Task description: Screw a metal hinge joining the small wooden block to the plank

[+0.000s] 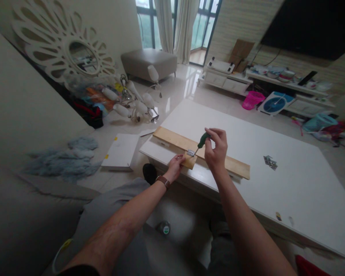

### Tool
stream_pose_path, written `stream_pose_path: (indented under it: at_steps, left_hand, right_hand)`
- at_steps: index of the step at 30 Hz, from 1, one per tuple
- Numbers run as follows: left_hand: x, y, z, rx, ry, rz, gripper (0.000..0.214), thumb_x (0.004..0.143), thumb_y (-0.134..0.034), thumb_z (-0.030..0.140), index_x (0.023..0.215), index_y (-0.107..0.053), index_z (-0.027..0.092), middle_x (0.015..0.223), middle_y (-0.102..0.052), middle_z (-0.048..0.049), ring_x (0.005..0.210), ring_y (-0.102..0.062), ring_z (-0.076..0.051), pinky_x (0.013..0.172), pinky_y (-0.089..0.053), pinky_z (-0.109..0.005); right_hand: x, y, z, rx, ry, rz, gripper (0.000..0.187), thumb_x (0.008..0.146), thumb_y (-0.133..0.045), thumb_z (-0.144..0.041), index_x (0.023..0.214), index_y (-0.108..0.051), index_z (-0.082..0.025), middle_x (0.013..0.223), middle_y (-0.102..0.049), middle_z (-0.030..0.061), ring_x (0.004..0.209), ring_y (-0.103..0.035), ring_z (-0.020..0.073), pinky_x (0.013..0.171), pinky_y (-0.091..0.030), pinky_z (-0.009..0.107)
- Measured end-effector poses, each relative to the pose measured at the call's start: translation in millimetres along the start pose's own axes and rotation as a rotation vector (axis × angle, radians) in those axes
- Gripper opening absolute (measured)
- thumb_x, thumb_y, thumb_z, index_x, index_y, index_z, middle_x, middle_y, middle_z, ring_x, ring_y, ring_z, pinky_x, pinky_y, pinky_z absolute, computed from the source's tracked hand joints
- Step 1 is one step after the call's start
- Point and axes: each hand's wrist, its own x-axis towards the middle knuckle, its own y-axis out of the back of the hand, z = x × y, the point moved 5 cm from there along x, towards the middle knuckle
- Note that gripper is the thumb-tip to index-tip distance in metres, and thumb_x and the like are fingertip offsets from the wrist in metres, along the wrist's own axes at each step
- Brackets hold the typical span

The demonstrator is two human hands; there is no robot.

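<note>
I see the right hand (217, 149) gripping a green-handled screwdriver (203, 140), its shaft slanting leftward down to a small wooden block (191, 162); the left hand (175, 168), nearer, pinches that block at the near side of a crosswise plank (174, 139) on the white table (244, 138)

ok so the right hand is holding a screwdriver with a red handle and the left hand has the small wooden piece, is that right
Not quite: the screwdriver has a green handle, not a red one, as the head view shows. The right hand does hold it, and the left hand has the small wooden piece.
</note>
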Motion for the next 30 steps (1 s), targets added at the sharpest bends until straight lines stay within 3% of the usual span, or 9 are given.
stream_pose_path:
  at_steps: [4, 8, 10, 15, 21, 26, 30]
  left_hand:
    - [-1.0, -0.7, 0.6, -0.001, -0.002, -0.005, 0.049, 0.056, -0.097, 0.031, 0.094, -0.070, 0.018, 0.099, -0.075, -0.0068, 0.092, -0.066, -0.021, 0.085, -0.049, -0.034]
    - [-2.2, -1.8, 2.6, -0.011, -0.010, -0.011, 0.052, 0.052, -0.098, 0.032, 0.093, -0.069, 0.018, 0.095, -0.074, -0.0051, 0.088, -0.065, -0.019, 0.080, -0.048, -0.030]
    - [-2.0, -2.0, 2.4, -0.009, -0.004, -0.012, 0.054, 0.052, -0.098, 0.033, 0.094, -0.069, 0.018, 0.095, -0.074, -0.0048, 0.086, -0.065, -0.019, 0.079, -0.047, -0.030]
    - [-1.1, -1.2, 1.7, -0.003, -0.004, 0.009, 0.052, 0.053, -0.098, 0.032, 0.094, -0.069, 0.017, 0.096, -0.075, -0.0058, 0.088, -0.066, -0.020, 0.081, -0.048, -0.032]
    - [-2.8, -2.4, 2.5, -0.002, -0.002, -0.016, 0.052, 0.055, -0.098, 0.033, 0.096, -0.069, 0.018, 0.096, -0.075, -0.0057, 0.089, -0.066, -0.020, 0.084, -0.048, -0.033]
    - [-0.9, -0.8, 1.0, -0.010, -0.003, 0.013, 0.050, 0.055, -0.098, 0.031, 0.094, -0.070, 0.017, 0.096, -0.075, -0.0062, 0.089, -0.067, -0.020, 0.085, -0.049, -0.033]
    - [-2.0, -1.6, 1.9, -0.004, 0.001, 0.002, 0.049, 0.056, -0.097, 0.031, 0.095, -0.070, 0.018, 0.099, -0.075, -0.0066, 0.091, -0.067, -0.021, 0.086, -0.050, -0.034]
  right_hand:
    - [0.6, 0.4, -0.3, 0.022, -0.028, -0.001, 0.029, 0.094, -0.057, -0.014, 0.116, -0.073, -0.026, 0.112, -0.064, 0.0079, 0.105, -0.066, 0.0225, 0.088, -0.061, 0.044]
    - [1.5, 3.7, -1.5, -0.057, -0.030, 0.046, 0.008, 0.089, -0.073, -0.024, 0.096, -0.073, -0.024, 0.097, -0.059, 0.0041, 0.090, -0.062, 0.0204, 0.081, -0.059, 0.042]
    - [1.5, 4.2, -1.7, -0.070, -0.022, 0.054, 0.006, 0.089, -0.074, -0.025, 0.094, -0.074, -0.023, 0.096, -0.058, 0.0044, 0.090, -0.062, 0.0207, 0.080, -0.058, 0.042]
    - [1.2, 0.7, -3.4, 0.014, 0.002, -0.004, 0.026, 0.095, -0.056, -0.016, 0.111, -0.075, -0.025, 0.112, -0.063, 0.0088, 0.107, -0.065, 0.0232, 0.085, -0.061, 0.043]
    - [2.0, 4.2, -4.7, -0.064, 0.013, 0.063, 0.004, 0.089, -0.075, -0.024, 0.093, -0.074, -0.025, 0.097, -0.059, 0.0043, 0.090, -0.063, 0.0209, 0.081, -0.059, 0.043]
    - [1.6, 1.1, -1.6, -0.026, 0.012, 0.008, 0.022, 0.096, -0.060, -0.018, 0.108, -0.075, -0.027, 0.112, -0.063, 0.0084, 0.108, -0.066, 0.0243, 0.091, -0.060, 0.047]
    - [1.7, 0.2, -2.8, 0.009, 0.006, -0.007, 0.025, 0.095, -0.058, -0.016, 0.111, -0.074, -0.027, 0.112, -0.063, 0.0082, 0.106, -0.066, 0.0240, 0.090, -0.061, 0.047]
